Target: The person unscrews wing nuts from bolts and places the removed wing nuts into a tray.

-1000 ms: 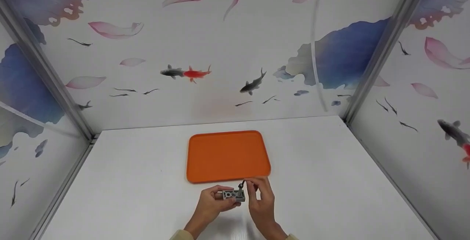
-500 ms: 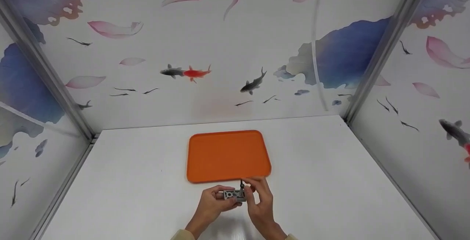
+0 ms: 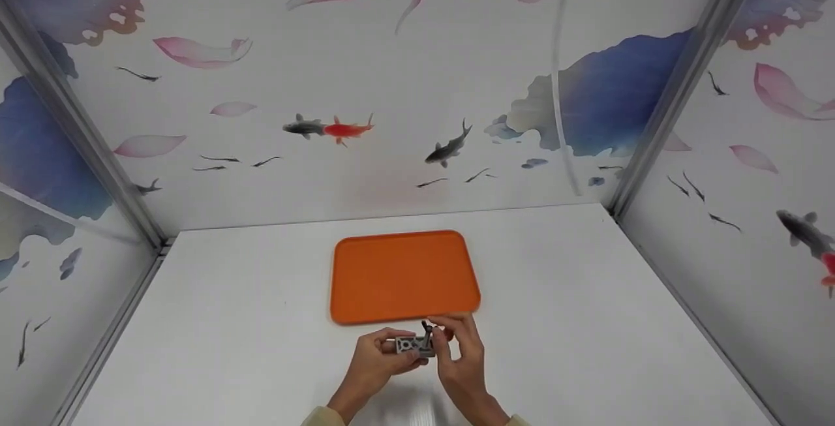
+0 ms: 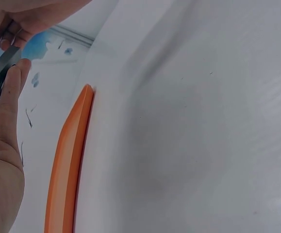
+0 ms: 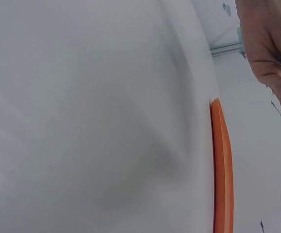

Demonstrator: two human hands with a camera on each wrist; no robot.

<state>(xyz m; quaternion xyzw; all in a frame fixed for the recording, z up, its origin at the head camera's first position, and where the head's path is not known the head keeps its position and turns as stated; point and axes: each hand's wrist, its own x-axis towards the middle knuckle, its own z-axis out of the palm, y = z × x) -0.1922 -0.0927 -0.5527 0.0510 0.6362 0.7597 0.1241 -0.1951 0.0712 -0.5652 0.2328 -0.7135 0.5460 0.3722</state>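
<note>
In the head view my left hand [image 3: 377, 359] grips a small grey rectangular block [image 3: 406, 345] with round holes in its face. At the block's right end a short dark rod [image 3: 426, 327] stands up, slightly tilted. The fingers of my right hand [image 3: 463, 357] close in around this rod from the right, partly covering it and the block's end. The left wrist view shows the block [image 4: 5, 63] edge-on between fingers and thumb. In the right wrist view only part of my right hand [image 5: 269, 46] appears, and its fingertips are out of frame.
An orange tray [image 3: 404, 276] lies flat on the white table [image 3: 554, 295], just beyond both hands. White panels [image 3: 391, 74] printed with fish and petals enclose the table at the back and sides. Metal posts [image 3: 678, 100] stand at the corners.
My right hand's fingers have shifted slightly left, nearer the block. The dark rod's upper end has swung from leaning right to leaning left. The left hand and block stay nearly in place.
</note>
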